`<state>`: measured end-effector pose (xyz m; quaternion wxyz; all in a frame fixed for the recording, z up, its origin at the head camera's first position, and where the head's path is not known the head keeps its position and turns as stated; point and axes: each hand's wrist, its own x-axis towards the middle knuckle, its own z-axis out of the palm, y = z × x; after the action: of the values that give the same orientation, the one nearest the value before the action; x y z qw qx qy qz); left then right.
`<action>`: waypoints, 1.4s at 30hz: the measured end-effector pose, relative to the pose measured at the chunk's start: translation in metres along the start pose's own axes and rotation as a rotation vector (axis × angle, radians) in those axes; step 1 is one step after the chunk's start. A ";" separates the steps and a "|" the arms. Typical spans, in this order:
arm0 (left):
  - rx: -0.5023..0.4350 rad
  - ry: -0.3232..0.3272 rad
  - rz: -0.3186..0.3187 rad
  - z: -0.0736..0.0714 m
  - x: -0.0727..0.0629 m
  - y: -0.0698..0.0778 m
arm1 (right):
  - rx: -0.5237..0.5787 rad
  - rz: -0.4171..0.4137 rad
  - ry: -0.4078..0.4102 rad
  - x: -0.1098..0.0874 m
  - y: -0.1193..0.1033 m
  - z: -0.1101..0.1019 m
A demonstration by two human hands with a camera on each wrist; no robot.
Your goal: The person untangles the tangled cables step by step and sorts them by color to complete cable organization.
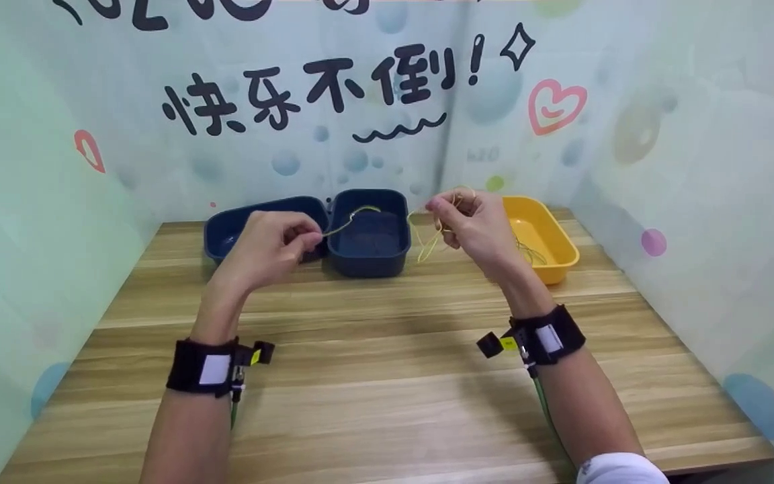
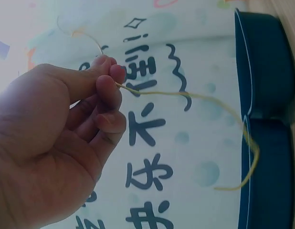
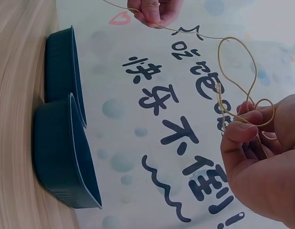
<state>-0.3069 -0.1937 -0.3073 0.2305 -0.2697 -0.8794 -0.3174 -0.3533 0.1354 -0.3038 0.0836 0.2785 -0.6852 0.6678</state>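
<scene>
My left hand (image 1: 269,247) pinches a thin yellow cord (image 2: 159,92) between thumb and fingertips. A loose end of it curves out past the fingers, over the middle blue bin (image 1: 368,266) in the head view. The right hand (image 1: 480,227) is raised to the right of that bin and grips a bunch of loops in its fingertips. From the right wrist, one large cord loop (image 3: 256,71) stands above the fingers, and a strand runs from it to the left hand. Both hands are held above the table.
Another blue bin (image 1: 211,247) stands behind the left hand, beside the middle one. A yellow bin (image 1: 556,273) behind the right hand contains some thin cords (image 1: 533,255). Printed cloth walls (image 1: 696,168) enclose the wooden table (image 1: 360,376) at the back and sides.
</scene>
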 end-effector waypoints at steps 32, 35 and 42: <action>0.211 0.062 -0.476 0.013 0.022 -0.123 | -0.025 0.028 -0.042 0.005 0.019 0.000; 0.239 0.018 -0.531 0.025 0.020 -0.127 | -0.027 0.030 -0.048 0.005 0.020 0.000; 0.333 0.047 -0.589 0.036 0.014 -0.132 | -0.034 0.034 -0.055 0.003 0.011 0.003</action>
<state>-0.4077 -0.2512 -0.3813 0.1899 0.0446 -0.9538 -0.2285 -0.3606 0.1310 -0.3123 0.0579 0.2838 -0.7031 0.6495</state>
